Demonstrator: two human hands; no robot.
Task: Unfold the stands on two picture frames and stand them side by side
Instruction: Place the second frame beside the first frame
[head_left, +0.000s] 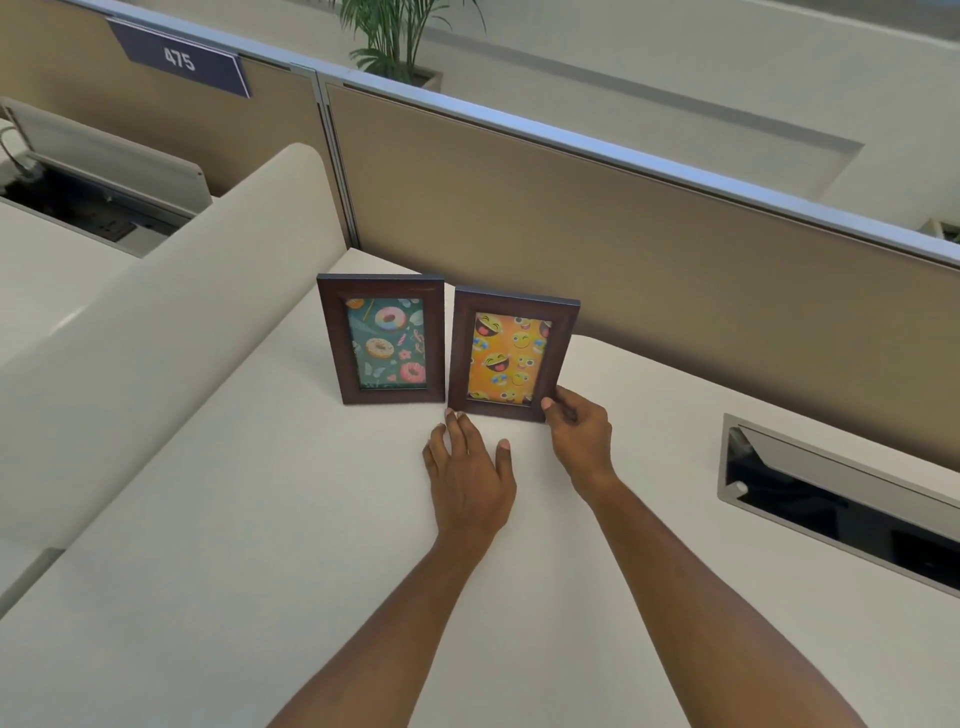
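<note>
Two frames upright on bench, side by side, near done.
Doughnut frame (383, 340) stands free at left; smiley frame (511, 356) just beside it. Risk: a nudge at the base could tip the smiley frame into its neighbour; stands hidden, probably unfolded. Left hand (470, 480) spread flat, fingertips at frame's lower-left corner. Right hand (579, 428) pinches its lower-right corner.

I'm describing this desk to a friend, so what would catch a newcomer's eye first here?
Two dark frames stand side by side mid-desk: the donut frame on the left, the emoji frame on the right. The right hand pinches the emoji frame's lower right corner, and the left hand lies flat in front. A sign reading 475 sits top left.
</note>
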